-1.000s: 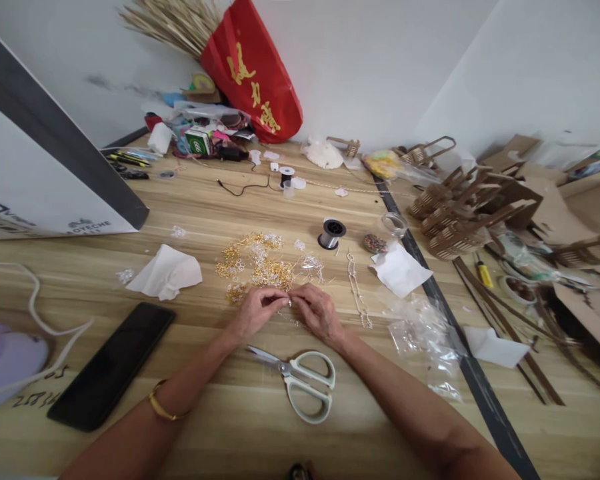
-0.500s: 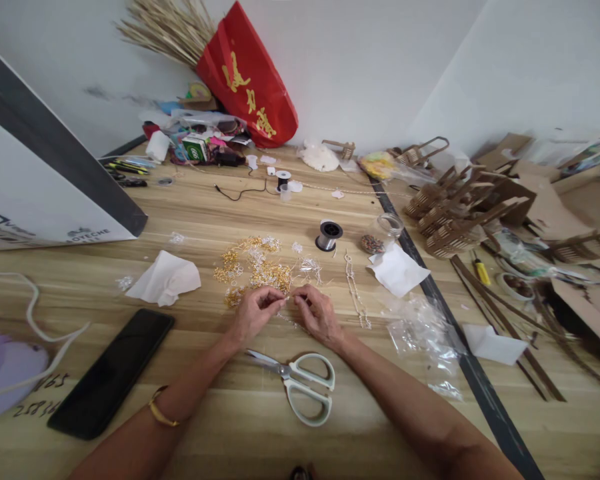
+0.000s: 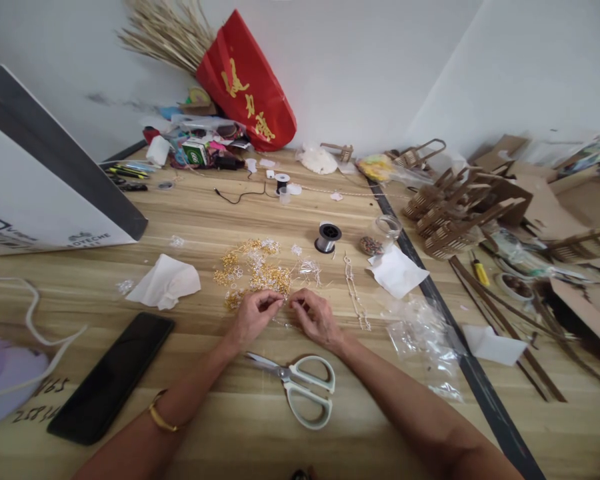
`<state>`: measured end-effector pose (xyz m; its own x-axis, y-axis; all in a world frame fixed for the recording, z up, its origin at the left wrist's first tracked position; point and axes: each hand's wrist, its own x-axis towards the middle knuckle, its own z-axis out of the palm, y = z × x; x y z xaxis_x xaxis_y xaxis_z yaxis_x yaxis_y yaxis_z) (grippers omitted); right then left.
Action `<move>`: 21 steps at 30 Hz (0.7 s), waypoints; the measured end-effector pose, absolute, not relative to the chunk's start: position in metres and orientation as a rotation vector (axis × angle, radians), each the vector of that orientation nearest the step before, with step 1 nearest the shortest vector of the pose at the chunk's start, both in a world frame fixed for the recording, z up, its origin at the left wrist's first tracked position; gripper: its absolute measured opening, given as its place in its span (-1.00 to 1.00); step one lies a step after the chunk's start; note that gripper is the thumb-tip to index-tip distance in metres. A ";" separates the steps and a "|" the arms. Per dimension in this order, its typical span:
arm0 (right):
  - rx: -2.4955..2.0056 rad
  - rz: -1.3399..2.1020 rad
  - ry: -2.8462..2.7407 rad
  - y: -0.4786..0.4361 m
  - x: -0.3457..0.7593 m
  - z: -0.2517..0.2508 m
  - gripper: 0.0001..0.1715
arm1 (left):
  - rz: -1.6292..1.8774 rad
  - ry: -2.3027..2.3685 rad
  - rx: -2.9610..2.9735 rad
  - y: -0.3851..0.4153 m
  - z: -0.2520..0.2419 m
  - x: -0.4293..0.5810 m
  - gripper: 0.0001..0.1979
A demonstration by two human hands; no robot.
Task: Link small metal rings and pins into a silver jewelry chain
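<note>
My left hand (image 3: 257,319) and my right hand (image 3: 314,316) face each other just in front of a pile of gold and silver beads and findings (image 3: 267,275). Thumb and forefinger of each hand are pinched together; what sits between the fingertips is too small to make out. A thin chain-like strand (image 3: 286,324) shows below the fingertips, between the hands. White-handled scissors (image 3: 300,383) lie partly open on the table, close to my wrists. To the right of my right hand lies a beaded chain (image 3: 353,293).
Behind my hands stand a wire spool (image 3: 327,238) and a jar of beads (image 3: 380,237). A black phone (image 3: 113,377) and a white tissue (image 3: 165,281) lie left. Plastic bags (image 3: 425,340) and small woven baskets (image 3: 445,217) are right. A red bag (image 3: 250,87) leans against the wall.
My hands stay near the same spot, still pinched. The fingertips have shifted slightly, and less of the strand shows between them. The view has tilted slightly.
</note>
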<state>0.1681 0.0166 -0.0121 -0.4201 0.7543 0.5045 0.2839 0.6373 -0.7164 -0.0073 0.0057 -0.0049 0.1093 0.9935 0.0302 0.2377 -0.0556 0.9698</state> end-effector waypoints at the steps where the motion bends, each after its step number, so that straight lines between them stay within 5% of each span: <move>1: -0.814 0.680 -2.002 0.017 0.168 -0.012 -0.87 | 1.039 1.275 1.432 0.006 -0.004 -0.007 -0.80; 21: -0.853 0.965 -2.002 0.019 0.169 -0.004 -0.67 | 1.070 1.230 1.369 0.003 0.002 -0.004 -0.79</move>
<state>0.1695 0.0188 -0.0038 -0.5024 0.7992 0.3300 0.2397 0.4955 -0.8349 -0.0039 0.0031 0.0020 0.1035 0.9946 0.0043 0.1419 -0.0190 0.9897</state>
